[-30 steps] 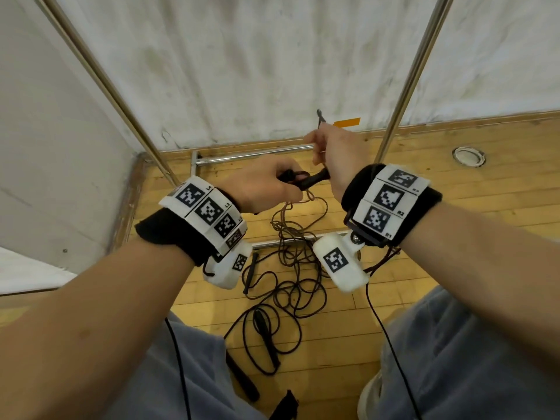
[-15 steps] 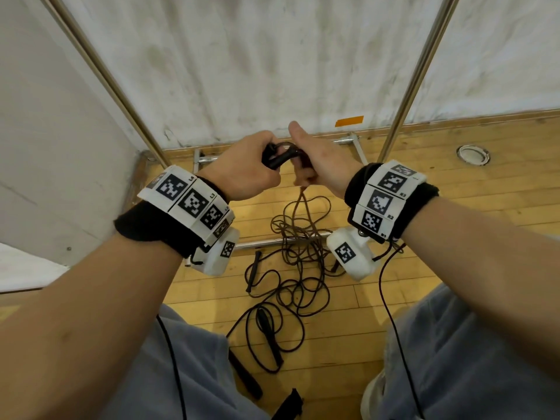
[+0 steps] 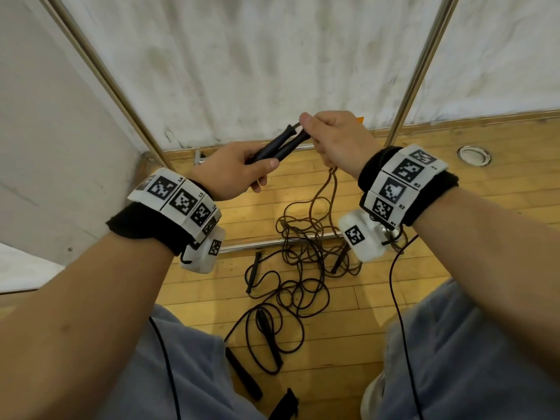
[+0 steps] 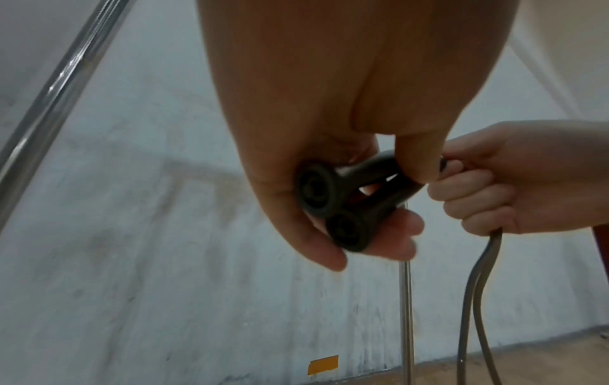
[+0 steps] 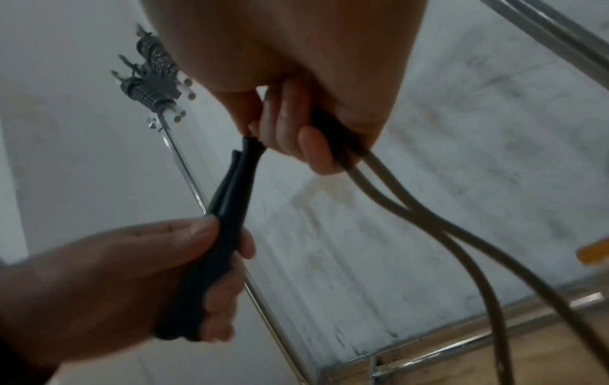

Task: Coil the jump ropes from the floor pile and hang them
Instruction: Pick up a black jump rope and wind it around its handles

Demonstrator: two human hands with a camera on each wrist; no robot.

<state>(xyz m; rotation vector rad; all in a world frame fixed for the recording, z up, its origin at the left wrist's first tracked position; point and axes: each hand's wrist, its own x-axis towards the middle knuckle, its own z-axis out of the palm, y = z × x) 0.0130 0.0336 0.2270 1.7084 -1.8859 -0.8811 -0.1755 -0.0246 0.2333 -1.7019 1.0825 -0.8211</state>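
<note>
Setting: wooden gym floor [image 3: 500, 189] below a stained white wall [image 3: 257, 62], with the poles of a metal rack [image 3: 424, 65] crossing the upper frame.
Left hand [image 3: 233, 174]: fingers curled round two black jump rope handles [image 3: 280, 147], held side by side at centre frame.
Right hand [image 3: 339, 140]: fist closed on the doubled rope cord [image 3: 328, 183] just beyond the handle tips.
Cord: two strands hang from the right fist to the floor.
Floor pile [image 3: 297, 277]: tangled black ropes with loose handles, lower centre, between the person's knees.

wooden floor [image 3: 500, 192], white wall [image 3: 257, 62], orange tape strip [image 4: 323, 364], round floor socket [image 3: 473, 155], grey trousers [image 3: 472, 359]
</note>
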